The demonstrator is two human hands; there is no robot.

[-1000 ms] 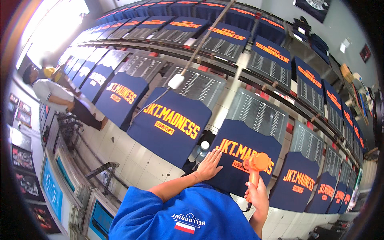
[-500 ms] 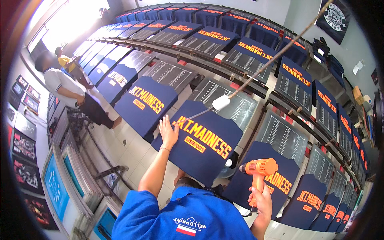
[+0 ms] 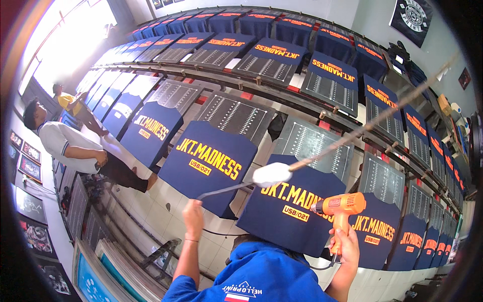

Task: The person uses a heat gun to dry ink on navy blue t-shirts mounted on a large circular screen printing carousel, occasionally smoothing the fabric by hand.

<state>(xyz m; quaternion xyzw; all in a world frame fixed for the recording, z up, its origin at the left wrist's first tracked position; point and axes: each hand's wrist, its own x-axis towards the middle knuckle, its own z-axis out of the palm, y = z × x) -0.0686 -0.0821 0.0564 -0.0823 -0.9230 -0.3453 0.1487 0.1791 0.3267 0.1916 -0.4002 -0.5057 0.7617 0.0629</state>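
My right hand (image 3: 345,245) is wrapped round the grip of an orange heat gun (image 3: 344,204). Its dark nozzle points left over a navy T-shirt panel (image 3: 261,214) with yellow-orange lettering, and a cord runs down from the grip. Near the lower edge of another navy panel (image 3: 171,168) is my left hand (image 3: 192,220), its fingers closed. A thin bent metal rod (image 3: 224,191) ends at those fingertips; whether they grip it is unclear. This rod comes out of a white wrapped lump (image 3: 272,174) on a slanting cord (image 3: 347,138).
Long rows of grey metal boards (image 3: 234,116) carry more printed navy panels. On the left stand a person in white (image 3: 75,143) and, farther back, one in yellow (image 3: 65,100). Framed screens (image 3: 95,274) lean at lower left. Dark rails (image 3: 221,75) run between rows.
My left hand has left the panel it lay flat on and closed near the rod's end. The heat gun is a little farther right in view. The view has shifted along the row.
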